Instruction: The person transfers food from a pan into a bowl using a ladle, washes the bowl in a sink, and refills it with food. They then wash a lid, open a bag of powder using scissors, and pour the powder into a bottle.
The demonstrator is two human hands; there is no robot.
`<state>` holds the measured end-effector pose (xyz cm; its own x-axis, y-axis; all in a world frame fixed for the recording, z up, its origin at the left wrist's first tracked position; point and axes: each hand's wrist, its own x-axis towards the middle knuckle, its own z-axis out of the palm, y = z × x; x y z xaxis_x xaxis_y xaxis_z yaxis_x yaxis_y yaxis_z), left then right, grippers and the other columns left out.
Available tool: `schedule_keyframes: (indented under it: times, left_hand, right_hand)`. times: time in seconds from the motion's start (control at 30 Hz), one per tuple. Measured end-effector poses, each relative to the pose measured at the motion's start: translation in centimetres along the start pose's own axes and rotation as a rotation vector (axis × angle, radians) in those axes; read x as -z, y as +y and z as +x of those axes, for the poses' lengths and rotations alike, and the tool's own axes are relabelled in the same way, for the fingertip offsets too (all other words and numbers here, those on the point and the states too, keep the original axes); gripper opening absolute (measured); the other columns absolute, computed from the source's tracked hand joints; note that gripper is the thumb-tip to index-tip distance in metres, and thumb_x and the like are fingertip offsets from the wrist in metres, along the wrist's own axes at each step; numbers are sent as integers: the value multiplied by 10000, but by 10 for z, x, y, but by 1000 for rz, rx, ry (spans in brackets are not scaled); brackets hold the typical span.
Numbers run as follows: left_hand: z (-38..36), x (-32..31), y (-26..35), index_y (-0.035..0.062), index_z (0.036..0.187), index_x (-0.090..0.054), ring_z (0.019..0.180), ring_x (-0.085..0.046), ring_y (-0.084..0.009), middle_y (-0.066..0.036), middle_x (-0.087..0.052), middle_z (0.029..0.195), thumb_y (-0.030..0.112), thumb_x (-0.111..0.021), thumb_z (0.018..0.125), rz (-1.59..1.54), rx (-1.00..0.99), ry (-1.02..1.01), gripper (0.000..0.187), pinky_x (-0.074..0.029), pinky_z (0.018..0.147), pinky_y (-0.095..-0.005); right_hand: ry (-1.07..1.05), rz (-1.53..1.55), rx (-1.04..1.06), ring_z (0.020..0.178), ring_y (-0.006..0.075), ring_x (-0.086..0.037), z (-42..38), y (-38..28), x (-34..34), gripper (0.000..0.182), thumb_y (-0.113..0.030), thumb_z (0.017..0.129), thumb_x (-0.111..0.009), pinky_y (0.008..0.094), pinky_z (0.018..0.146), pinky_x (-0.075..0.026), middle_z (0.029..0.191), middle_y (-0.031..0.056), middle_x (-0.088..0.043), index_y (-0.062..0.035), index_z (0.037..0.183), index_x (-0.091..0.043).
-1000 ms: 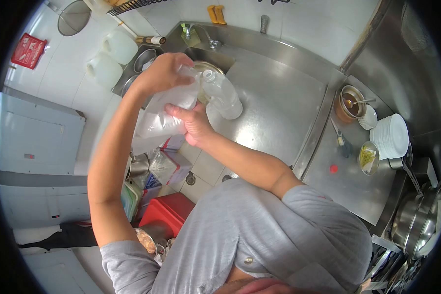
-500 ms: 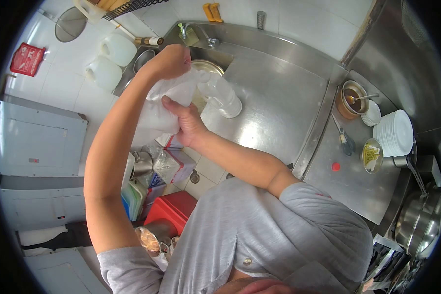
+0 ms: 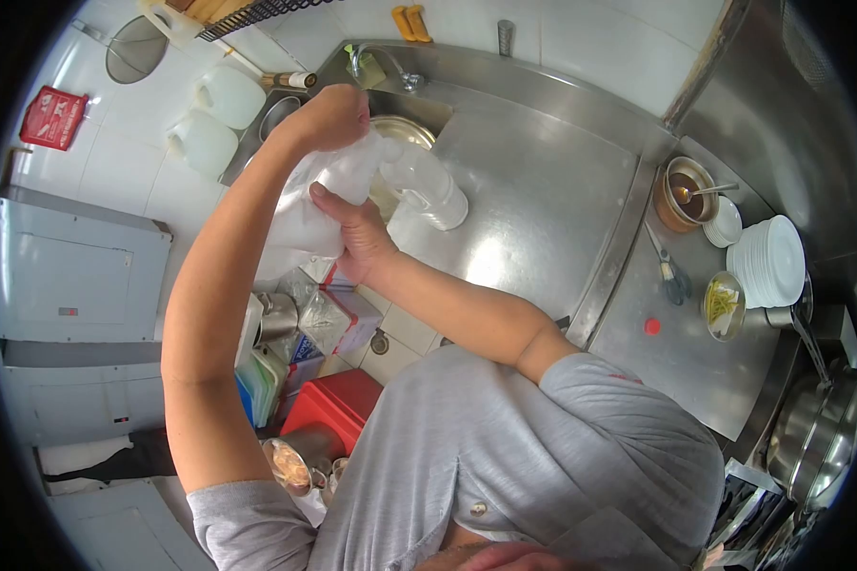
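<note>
A translucent white plastic bag [image 3: 300,224], bulging and crumpled, hangs between my two hands over the sink's near left side. My left hand [image 3: 335,116] is closed in a fist at the bag's gathered top. Lower down, my right hand [image 3: 364,236] grips the bag's side, thumb across the front and the other fingers partly hidden behind it. Right beside the bag is a clear plastic bottle [image 3: 430,190]; its base points toward the steel counter [image 3: 533,181] and its neck end overlaps the bag in this view. What fills the bag I cannot tell.
Behind my hands are a faucet [image 3: 381,62] and a metal basin [image 3: 405,131] in the sink. At right sit a red cap [image 3: 652,326], scissors [image 3: 674,281], stacked white plates [image 3: 767,262] and a pot of brown sauce [image 3: 684,200]. A red box [image 3: 333,404] stands below.
My right hand and the bag have shifted slightly to the left. My left hand keeps its hold on the bag's top, and the bottle stays almost where it was.
</note>
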<state>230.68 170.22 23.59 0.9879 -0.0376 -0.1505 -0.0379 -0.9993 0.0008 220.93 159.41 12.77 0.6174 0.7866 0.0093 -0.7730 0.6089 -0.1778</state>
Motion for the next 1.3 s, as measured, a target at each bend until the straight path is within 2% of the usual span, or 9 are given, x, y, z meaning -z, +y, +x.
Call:
schedule_keyframes:
  times: [0.1,0.2,0.9,1.0,1.1,1.2,1.3]
  left_hand:
    - [2,1,-1,-8,846,-691,772,-679,-326,-180,-691,795,106,-661,734,-1,2,-2,163,-531,715,-397]
    - [-2,9,6,-25,848,-708,867,-672,-398,-246,-685,855,104,-625,766,-30,16,-33,174,-531,800,-438]
    - [2,11,6,-12,826,-712,837,-671,-393,-232,-687,834,100,-598,747,-17,6,-63,179,-532,782,-437]
    - [6,9,3,-18,849,-680,741,-678,-282,-166,-692,779,110,-669,741,4,12,-90,167,-532,700,-380]
    - [10,8,0,-20,859,-681,748,-680,-274,-161,-694,779,116,-679,741,26,22,-112,180,-533,704,-376]
    - [10,8,-1,-19,855,-684,749,-681,-271,-157,-697,784,114,-686,738,27,4,-101,178,-533,708,-372]
    - [11,9,-1,-17,851,-688,746,-679,-271,-155,-697,784,112,-687,734,32,5,-111,174,-533,710,-367]
  right_hand:
    - [6,-10,-6,1067,170,-609,1,0,0,563,-284,803,-832,371,965,-491,1134,19,-621,-116,1249,-533]
    - [0,-15,6,1059,168,-611,2,1,-1,552,-283,805,-830,369,951,-495,1125,19,-625,-116,1243,-537]
    - [30,5,6,1019,160,-619,5,4,-3,510,-294,812,-828,349,912,-508,1088,14,-633,-119,1206,-555]
    - [29,13,16,1035,159,-616,5,4,-4,515,-297,815,-826,350,924,-502,1099,13,-632,-121,1213,-553]
    - [25,11,9,1052,163,-613,7,4,-2,527,-300,817,-823,353,939,-497,1115,15,-632,-120,1228,-548]
    - [21,75,-24,1037,177,-611,10,4,1,640,-233,781,-861,372,913,-521,1142,25,-607,-135,1288,-485]
    - [3,88,-15,1042,177,-610,9,4,0,639,-231,784,-858,372,915,-521,1148,26,-606,-132,1292,-484]
